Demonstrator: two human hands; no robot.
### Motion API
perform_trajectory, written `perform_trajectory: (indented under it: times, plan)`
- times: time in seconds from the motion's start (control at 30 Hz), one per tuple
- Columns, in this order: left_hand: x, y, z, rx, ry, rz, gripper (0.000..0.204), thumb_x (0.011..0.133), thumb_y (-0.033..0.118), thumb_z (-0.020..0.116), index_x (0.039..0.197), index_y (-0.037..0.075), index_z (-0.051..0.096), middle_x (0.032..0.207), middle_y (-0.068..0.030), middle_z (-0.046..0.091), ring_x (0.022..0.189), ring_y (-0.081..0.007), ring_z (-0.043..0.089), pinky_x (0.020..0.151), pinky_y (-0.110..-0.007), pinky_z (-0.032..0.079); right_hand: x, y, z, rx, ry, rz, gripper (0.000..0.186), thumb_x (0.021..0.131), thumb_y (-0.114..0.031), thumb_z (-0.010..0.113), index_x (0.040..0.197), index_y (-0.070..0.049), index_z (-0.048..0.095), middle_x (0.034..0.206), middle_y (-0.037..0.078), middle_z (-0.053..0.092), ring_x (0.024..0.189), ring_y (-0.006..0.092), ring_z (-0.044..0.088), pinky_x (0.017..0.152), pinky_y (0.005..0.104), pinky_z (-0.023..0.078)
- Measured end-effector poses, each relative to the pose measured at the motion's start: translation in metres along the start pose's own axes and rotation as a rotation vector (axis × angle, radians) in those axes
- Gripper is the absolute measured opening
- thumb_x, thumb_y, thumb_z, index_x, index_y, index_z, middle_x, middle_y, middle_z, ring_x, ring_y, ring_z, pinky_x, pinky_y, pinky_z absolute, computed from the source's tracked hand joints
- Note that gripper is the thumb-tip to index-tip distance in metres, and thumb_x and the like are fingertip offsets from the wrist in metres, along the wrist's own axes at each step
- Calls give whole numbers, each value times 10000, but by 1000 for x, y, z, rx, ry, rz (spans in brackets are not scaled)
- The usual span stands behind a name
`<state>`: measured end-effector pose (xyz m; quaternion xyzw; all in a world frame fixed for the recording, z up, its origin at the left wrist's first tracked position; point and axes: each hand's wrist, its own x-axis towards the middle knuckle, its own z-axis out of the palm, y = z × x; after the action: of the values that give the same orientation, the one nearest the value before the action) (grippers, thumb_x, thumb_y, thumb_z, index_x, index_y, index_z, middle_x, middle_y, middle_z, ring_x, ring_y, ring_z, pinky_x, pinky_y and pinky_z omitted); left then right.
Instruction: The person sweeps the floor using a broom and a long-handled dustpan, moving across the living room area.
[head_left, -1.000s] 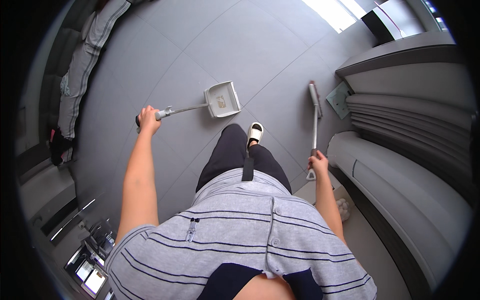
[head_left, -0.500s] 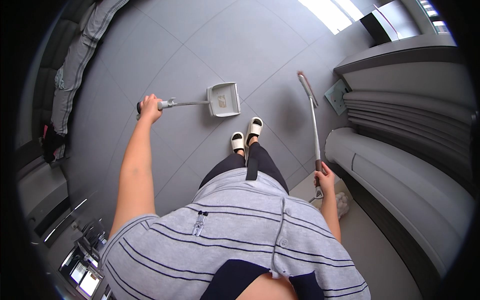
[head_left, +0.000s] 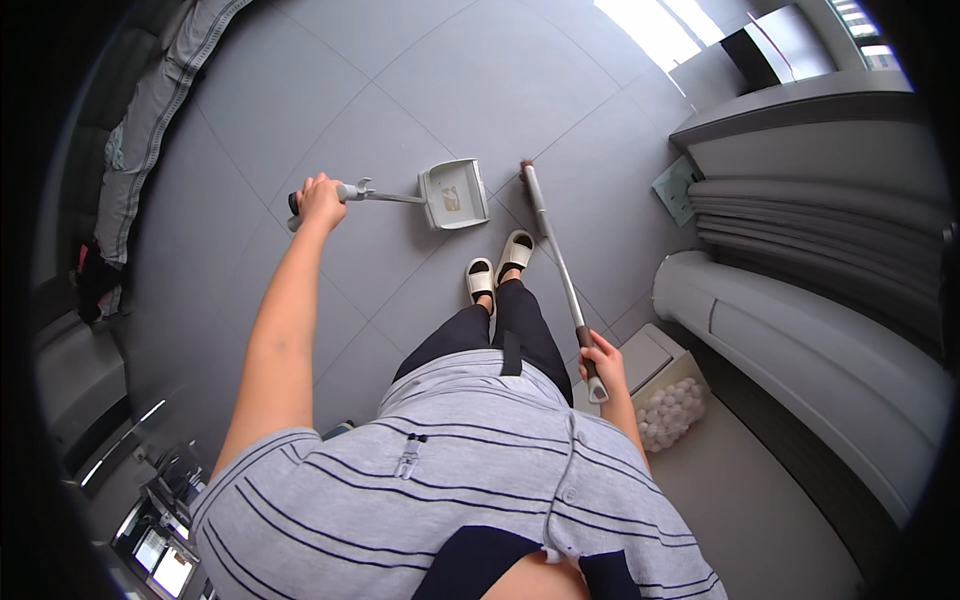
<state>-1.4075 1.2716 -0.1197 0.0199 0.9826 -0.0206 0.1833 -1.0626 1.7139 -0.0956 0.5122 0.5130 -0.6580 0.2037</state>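
My left hand (head_left: 321, 203) is closed round the grip of a long-handled grey dustpan (head_left: 433, 212). The pan lies ahead of my feet with its mouth toward the right, and some tan bits or a mark show inside it. In my right hand (head_left: 603, 361) is the brown grip of a broom (head_left: 562, 268) with a pale metal handle. Its narrow head, with reddish-brown bristles, is to the right of the pan, apart from it. Whether the bristles touch the floor I cannot tell.
My feet in cream slides (head_left: 515, 252) stand on grey floor tiles (head_left: 480, 70). To the right are a tall rounded grey-white unit (head_left: 770, 330), grey curtain folds (head_left: 790, 212) and a box of white balls (head_left: 672, 412). A bed or sofa with striped cloth (head_left: 165, 120) runs along the left.
The broom has swung left from near the curtain toward the pan, and my right hand has moved left with it. My left hand and the dustpan have shifted slightly right.
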Motion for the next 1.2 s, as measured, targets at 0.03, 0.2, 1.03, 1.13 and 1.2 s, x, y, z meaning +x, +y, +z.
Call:
perform_trajectory:
  times: [0.03, 0.2, 1.03, 1.13, 1.2]
  plan:
    - [-1, 1, -2, 2, 4, -6, 187, 706, 76, 593, 850, 171, 662, 989, -30, 537, 1012, -238, 463, 854, -372, 370, -16, -6, 1, 83, -6, 15, 590, 718, 21, 581, 1286, -11, 424, 609, 110, 557, 408, 181, 520, 347, 282, 398]
    - [-12, 0, -5, -14, 39, -13, 177, 713, 87, 577, 850, 166, 657, 976, -44, 546, 988, -257, 481, 834, -403, 392, -25, -35, 7, 186, 12, -23, 580, 755, -21, 580, 1303, -12, 391, 628, 123, 569, 411, 175, 518, 340, 278, 398]
    - [5, 8, -1, -84, -27, -314, 212, 727, 102, 583, 919, 160, 655, 1041, -16, 551, 1047, -241, 466, 875, -406, 376, 12, -76, 42, -140, -224, -85, 580, 749, -6, 564, 1305, -15, 403, 615, 110, 561, 392, 162, 501, 346, 268, 373]
    - [0, 6, 2, -99, 6, -288, 192, 726, 99, 571, 901, 125, 645, 1031, -42, 548, 1020, -262, 478, 849, -423, 396, 17, -81, 31, -157, -136, -146, 572, 714, 20, 583, 1270, -22, 454, 602, 77, 556, 396, 142, 494, 360, 267, 385]
    - [-2, 6, 4, -98, 14, -291, 189, 726, 100, 571, 900, 123, 643, 1030, -42, 548, 1017, -262, 479, 848, -423, 395, 30, -89, 19, -163, -70, -175, 572, 706, 26, 579, 1263, -14, 456, 598, 75, 550, 404, 143, 501, 363, 269, 392]
